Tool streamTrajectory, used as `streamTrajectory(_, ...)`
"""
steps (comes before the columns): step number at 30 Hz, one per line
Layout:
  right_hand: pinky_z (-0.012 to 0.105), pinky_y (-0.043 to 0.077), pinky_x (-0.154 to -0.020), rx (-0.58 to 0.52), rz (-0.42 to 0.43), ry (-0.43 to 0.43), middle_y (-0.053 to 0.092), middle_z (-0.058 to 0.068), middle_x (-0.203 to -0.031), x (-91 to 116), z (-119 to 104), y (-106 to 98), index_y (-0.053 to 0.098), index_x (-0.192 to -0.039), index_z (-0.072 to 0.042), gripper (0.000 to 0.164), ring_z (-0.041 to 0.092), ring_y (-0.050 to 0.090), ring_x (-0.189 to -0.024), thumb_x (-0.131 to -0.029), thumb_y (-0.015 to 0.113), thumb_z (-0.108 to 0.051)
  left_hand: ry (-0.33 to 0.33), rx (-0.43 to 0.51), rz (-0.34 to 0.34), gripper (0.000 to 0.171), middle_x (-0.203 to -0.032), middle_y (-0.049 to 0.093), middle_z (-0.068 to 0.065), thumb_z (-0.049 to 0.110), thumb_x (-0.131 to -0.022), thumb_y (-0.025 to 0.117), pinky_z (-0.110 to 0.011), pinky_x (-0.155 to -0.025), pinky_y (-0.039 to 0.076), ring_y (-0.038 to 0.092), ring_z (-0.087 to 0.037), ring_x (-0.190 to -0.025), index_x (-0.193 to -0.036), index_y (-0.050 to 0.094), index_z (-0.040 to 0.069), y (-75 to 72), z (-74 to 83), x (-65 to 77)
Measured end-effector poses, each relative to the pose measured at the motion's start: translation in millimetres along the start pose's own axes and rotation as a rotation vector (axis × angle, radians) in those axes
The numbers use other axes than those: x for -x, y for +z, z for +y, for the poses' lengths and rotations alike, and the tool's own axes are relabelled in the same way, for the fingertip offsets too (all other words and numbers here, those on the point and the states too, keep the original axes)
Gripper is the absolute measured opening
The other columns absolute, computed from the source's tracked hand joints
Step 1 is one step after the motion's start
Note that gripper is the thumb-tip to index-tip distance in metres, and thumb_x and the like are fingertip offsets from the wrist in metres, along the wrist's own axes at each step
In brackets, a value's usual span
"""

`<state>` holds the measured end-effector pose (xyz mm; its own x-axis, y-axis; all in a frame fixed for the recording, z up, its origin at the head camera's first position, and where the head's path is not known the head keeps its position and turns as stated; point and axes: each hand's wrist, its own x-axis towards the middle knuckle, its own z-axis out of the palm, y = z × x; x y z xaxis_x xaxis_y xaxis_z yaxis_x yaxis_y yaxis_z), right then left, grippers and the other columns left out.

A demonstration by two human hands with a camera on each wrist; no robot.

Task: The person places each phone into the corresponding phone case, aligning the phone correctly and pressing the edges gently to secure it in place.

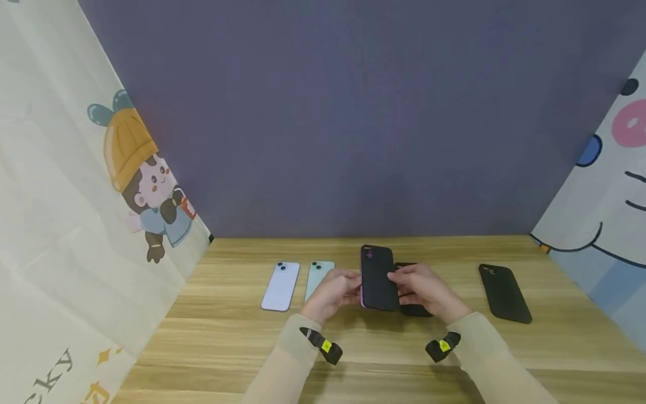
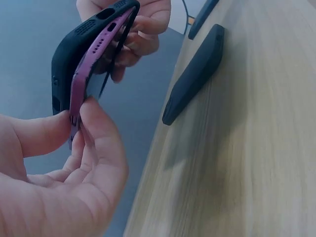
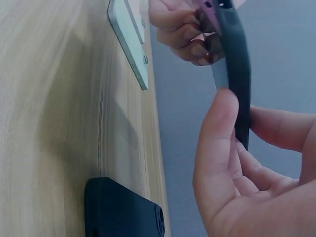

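Above the table, both hands hold a black phone case (image 1: 379, 283) with a purple phone (image 2: 85, 81) partly inside it. My left hand (image 1: 334, 293) pinches the phone's purple edge between thumb and fingers; that side stands out of the case, as the left wrist view shows. My right hand (image 1: 425, 289) grips the case's opposite side, thumb on its back and fingers underneath. In the head view the case's back faces me, with purple showing through the camera opening. The phone's screen is mostly hidden.
On the wooden table (image 1: 212, 348), a lavender phone (image 1: 281, 287) and a mint-green phone (image 1: 319, 275) lie to the left. Another black case (image 1: 416, 310) lies partly behind my right hand, and one more black case (image 1: 504, 294) lies further right. A dark panel (image 1: 353, 123) stands behind.
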<state>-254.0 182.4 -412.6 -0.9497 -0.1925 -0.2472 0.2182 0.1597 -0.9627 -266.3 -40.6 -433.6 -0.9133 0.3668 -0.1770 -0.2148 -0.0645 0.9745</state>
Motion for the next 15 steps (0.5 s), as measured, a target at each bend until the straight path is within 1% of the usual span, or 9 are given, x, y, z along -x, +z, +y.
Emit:
streamTrajectory(5,0.037,0.055,-0.067,-0.020,-0.006,0.008,0.056,0.013,-0.093,0.5,0.2,-1.1,0.051,-0.127,0.007,0.055,0.022,0.057,-0.071,-0.088,0.068,-0.029,0.001,0.007,-0.012,0.019,-0.081,0.064,-0.009,0.007,-0.093,0.055,-0.032,-0.070,0.054,0.061,-0.018,-0.071,-0.102,0.065,-0.006,-1.8,0.6,0.8)
streamTrajectory(11,0.037,0.055,-0.067,-0.040,-0.011,0.013,0.054,0.012,-0.093,1.1,1.0,-1.6,0.050,-0.128,0.006,0.056,0.020,0.055,-0.071,-0.088,0.068,-0.029,-0.023,0.036,-0.027,0.022,-0.087,0.065,-0.012,0.010,-0.094,0.054,-0.035,-0.075,0.054,0.063,-0.021,-0.077,-0.105,0.065,-0.005,-4.0,2.6,2.7)
streamTrajectory(13,0.037,0.055,-0.067,-0.042,-0.012,0.010,0.054,0.011,-0.092,1.1,1.4,-1.4,0.052,-0.125,0.007,0.054,0.020,0.055,-0.070,-0.088,0.068,-0.029,-0.031,0.040,-0.026,0.022,-0.088,0.065,-0.013,0.013,-0.093,0.057,-0.035,-0.075,0.055,0.063,-0.021,-0.077,-0.103,0.066,-0.004,-4.7,3.7,3.2)
streamTrajectory(15,0.037,0.055,-0.067,-0.040,-0.015,0.008,0.055,0.010,-0.089,0.8,1.8,-1.1,0.055,-0.121,0.006,0.051,0.020,0.055,-0.069,-0.087,0.069,-0.029,-0.030,0.019,-0.023,0.023,-0.087,0.067,-0.012,0.017,-0.090,0.062,-0.035,-0.075,0.055,0.064,-0.021,-0.075,-0.101,0.068,-0.002,-5.1,4.7,3.9)
